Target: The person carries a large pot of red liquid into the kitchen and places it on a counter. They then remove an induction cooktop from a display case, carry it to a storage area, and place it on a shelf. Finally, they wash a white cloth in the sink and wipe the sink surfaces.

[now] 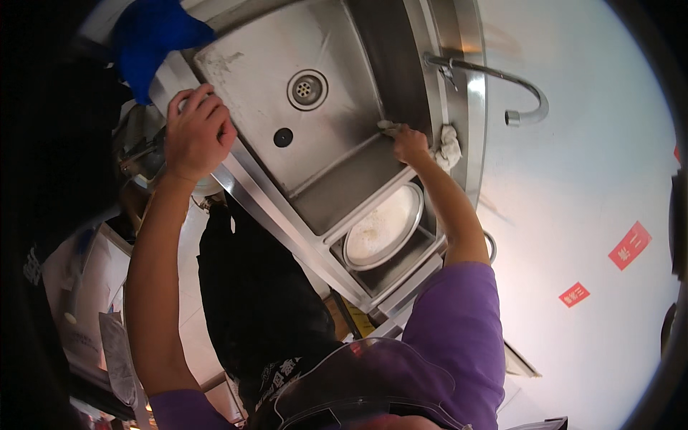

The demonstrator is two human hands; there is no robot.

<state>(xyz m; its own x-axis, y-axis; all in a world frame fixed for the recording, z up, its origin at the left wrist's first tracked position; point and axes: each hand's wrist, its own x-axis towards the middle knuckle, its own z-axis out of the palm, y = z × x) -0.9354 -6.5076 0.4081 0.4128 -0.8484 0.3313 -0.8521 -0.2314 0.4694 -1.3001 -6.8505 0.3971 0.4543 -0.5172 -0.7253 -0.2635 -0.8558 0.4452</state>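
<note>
The stainless-steel sink basin (pixel 322 150) before me has a round drain strainer (pixel 306 90). A black disc (pixel 283 137) lies on its floor. My left hand (pixel 200 131) is at the basin's front rim with its fingers bent; whether they grip the rim is hard to see. Down in the basin's near right corner, my right hand (pixel 411 145) is closed around a pale, crumpled cloth (pixel 389 126) that touches the wall. Only the cloth's end shows past the fingers.
A smaller basin beside it holds an oval metal basin (pixel 384 228) of whitish, cloudy liquid. Another crumpled cloth (pixel 449 148) lies on the back ledge near a curved faucet (pixel 516 86). Blue fabric (pixel 156 43) hangs at the far left rim. Red labels (pixel 630 245) with writing are on the wall.
</note>
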